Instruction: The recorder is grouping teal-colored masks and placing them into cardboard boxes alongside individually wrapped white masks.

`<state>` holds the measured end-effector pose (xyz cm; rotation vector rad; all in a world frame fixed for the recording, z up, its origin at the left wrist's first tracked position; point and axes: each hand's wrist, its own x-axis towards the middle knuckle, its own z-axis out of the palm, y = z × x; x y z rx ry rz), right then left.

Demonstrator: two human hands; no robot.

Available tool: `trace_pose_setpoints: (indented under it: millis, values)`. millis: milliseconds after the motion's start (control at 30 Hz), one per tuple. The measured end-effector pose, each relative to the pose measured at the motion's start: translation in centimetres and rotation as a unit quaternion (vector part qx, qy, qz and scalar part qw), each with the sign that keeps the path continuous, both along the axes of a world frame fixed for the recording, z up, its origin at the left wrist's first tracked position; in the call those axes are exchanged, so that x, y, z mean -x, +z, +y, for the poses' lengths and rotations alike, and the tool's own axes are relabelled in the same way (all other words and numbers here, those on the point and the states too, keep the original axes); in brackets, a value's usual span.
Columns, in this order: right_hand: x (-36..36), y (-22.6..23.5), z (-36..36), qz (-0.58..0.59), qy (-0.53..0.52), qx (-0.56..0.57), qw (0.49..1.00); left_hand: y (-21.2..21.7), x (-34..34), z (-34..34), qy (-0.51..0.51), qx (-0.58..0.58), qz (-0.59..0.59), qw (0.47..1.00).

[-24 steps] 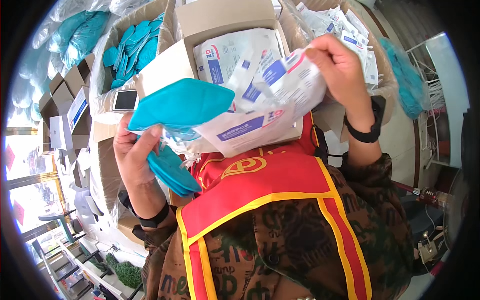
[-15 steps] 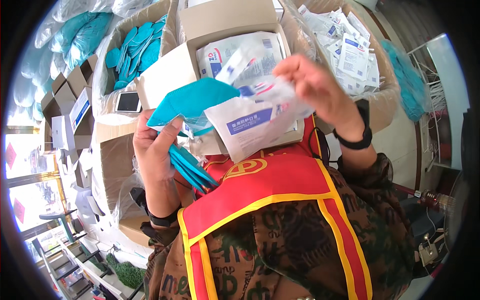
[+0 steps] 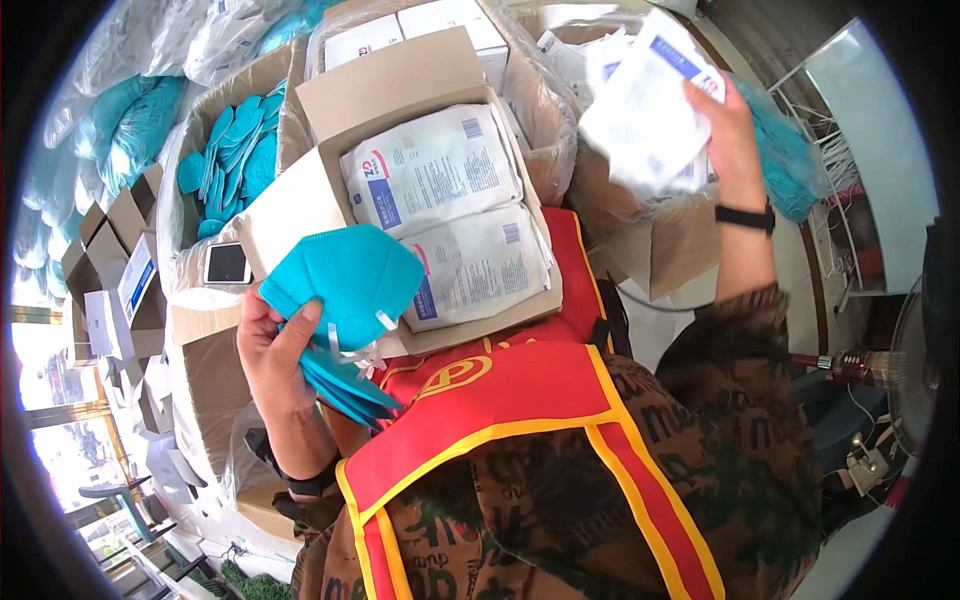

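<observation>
One teal mask (image 3: 345, 268) partly hides the left hand (image 3: 276, 352).

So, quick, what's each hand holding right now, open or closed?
Left hand: closed, holding teal masks.
Right hand: closed, holding white packaging.

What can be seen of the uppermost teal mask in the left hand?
The teal mask looks like matte fabric, with faint lines, a many-sided outline and white strips below. The left hand pinches its lower left side, thumb in front. It is held above other teal masks, partly hiding the open carton.
</observation>
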<state>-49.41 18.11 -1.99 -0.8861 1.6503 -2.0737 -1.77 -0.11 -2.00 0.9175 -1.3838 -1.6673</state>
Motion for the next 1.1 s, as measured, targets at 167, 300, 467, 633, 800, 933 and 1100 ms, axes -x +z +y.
trace_pose_setpoints:
  millis: [167,300,467,633,800,933,1100]
  values:
    - [13.6,-4.7,-0.5,0.002,-0.163,-0.166,0.973,0.2,1.9,1.1,0.002,0.011,-0.001,1.000]
    - [12.3,-6.1,-1.9,0.065,-0.213,-0.217,0.950,0.5,1.7,1.1,0.002,-0.021,0.015,1.000]
    - [-5.3,-1.4,-5.2,0.086,0.133,-0.127,0.979,0.5,2.6,0.8,-0.024,-0.017,0.019,0.999]
    - [-19.7,0.0,-7.9,0.270,0.232,-0.004,0.935,0.7,3.7,1.2,-0.103,-0.011,0.086,0.991]
    - [-24.0,1.3,-7.3,0.310,0.296,-0.063,0.901,-0.3,2.4,0.3,-0.023,0.037,0.041,0.998]
    - [-26.0,0.8,-6.8,0.407,0.293,-0.023,0.865,-0.6,2.8,1.2,0.001,0.045,0.009,0.999]
    - [-26.6,1.0,-6.5,0.308,0.419,-0.044,0.853,-1.7,2.2,0.5,0.064,-0.054,0.023,0.996]
